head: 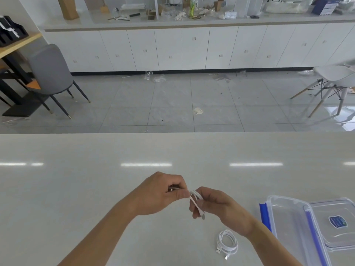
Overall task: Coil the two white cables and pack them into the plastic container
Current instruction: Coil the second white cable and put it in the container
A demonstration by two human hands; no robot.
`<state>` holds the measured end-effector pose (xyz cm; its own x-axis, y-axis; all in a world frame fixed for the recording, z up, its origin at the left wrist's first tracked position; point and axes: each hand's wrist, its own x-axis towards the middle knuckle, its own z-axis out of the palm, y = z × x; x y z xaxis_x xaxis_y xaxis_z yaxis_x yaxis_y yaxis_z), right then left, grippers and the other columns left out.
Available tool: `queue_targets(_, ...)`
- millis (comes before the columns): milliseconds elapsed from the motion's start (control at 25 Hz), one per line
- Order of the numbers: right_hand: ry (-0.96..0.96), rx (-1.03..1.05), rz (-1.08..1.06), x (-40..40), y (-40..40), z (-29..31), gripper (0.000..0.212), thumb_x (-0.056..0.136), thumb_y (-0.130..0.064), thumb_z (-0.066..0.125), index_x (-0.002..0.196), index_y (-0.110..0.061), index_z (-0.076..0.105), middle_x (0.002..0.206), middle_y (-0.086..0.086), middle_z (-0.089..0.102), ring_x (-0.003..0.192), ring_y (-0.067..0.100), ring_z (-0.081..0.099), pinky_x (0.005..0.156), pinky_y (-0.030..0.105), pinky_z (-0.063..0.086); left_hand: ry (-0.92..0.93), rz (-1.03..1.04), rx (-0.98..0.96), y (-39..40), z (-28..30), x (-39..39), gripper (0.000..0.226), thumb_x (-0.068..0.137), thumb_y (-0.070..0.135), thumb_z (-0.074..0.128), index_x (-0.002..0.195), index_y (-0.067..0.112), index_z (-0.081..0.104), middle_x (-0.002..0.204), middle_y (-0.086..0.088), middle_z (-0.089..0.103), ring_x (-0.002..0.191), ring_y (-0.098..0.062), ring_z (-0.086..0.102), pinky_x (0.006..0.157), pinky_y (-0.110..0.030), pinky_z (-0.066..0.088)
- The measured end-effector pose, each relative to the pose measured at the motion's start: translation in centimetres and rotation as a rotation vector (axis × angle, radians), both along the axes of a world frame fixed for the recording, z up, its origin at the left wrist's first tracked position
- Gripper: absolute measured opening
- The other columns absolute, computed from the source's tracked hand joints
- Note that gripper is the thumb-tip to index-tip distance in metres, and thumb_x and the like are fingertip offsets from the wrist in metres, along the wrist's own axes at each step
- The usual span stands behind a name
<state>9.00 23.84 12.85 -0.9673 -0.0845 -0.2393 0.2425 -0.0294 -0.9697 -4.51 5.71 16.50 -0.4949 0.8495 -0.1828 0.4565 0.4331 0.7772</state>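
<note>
left hand [163,192]: closed, pinching one end of a white cable [196,198] | right hand [213,204]: closed on the same cable, plug hanging below the fingers | second cable [227,242]: coiled, lying on the bench [96,179] near the right wrist | container [288,217]: open, at right, lid [334,221] resting against it

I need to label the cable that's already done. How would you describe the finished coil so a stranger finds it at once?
Start at the clear plastic container with blue clips at the table's right edge. Just left of it, near the table's front, below the right hand, lies the coiled white cable. Unlike the other cable, held between both hands, it rests untouched, both plugs poking out.
</note>
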Motion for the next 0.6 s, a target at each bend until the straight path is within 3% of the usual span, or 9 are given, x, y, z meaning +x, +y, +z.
queue_targets(120, -0.006, -0.004, 0.069, 0.1, -0.4, 0.8, 0.021, 0.1, -0.015, 0.05, 0.09, -0.003, 0.065, 0.082, -0.001, 0.066, 0.077, 0.015, 0.062, 0.075, 0.026, 0.047, -0.074, 0.019, 0.073, 0.0, 0.0, -0.7, 0.014, 0.088, 0.042, 0.069, 0.074, 0.04, 0.066, 0.071, 0.019, 0.065, 0.062, 0.001, 0.052, 0.061, -0.012, 0.043)
queue_targets(280, 0.054, -0.12, 0.027, 0.3, -0.9, 1.2, 0.019, 0.1, -0.016, 0.054, 0.092, -0.007, 0.069, 0.084, 0.0, 0.07, 0.077, 0.017, 0.064, 0.076, 0.025, 0.05, -0.162, 0.15, 0.258, 0.3, -1.4, -0.7, 0.014, 0.085, 0.046, 0.069, 0.074, 0.037, 0.067, 0.067, 0.016, 0.062, 0.062, -0.002, 0.051, 0.061, -0.011, 0.042)
queue_targets(480, 0.148, -0.523, -0.185, -0.8, -1.5, 1.5, 0.017, 0.09, -0.015, 0.065, 0.099, -0.003, 0.072, 0.097, 0.014, 0.072, 0.088, 0.025, 0.067, 0.08, 0.03, 0.055, -0.201, 0.299, 0.341, 1.6, -5.2, 2.4, 0.019, 0.093, 0.039, 0.057, 0.077, 0.032, 0.065, 0.064, 0.009, 0.057, 0.063, -0.01, 0.05, 0.063, -0.027, 0.043)
queue_targets(600, 0.172, -0.576, -0.369, -1.6, -1.2, 1.4, 0.016, 0.086, -0.01, 0.069, 0.1, -0.005, 0.075, 0.105, 0.014, 0.075, 0.102, 0.029, 0.069, 0.082, 0.031, 0.056, -0.148, 0.336, 0.317, 2.7, -6.2, 5.1, 0.023, 0.096, 0.044, 0.048, 0.076, 0.041, 0.06, 0.055, 0.012, 0.046, 0.052, -0.006, 0.038, 0.052, -0.018, 0.032)
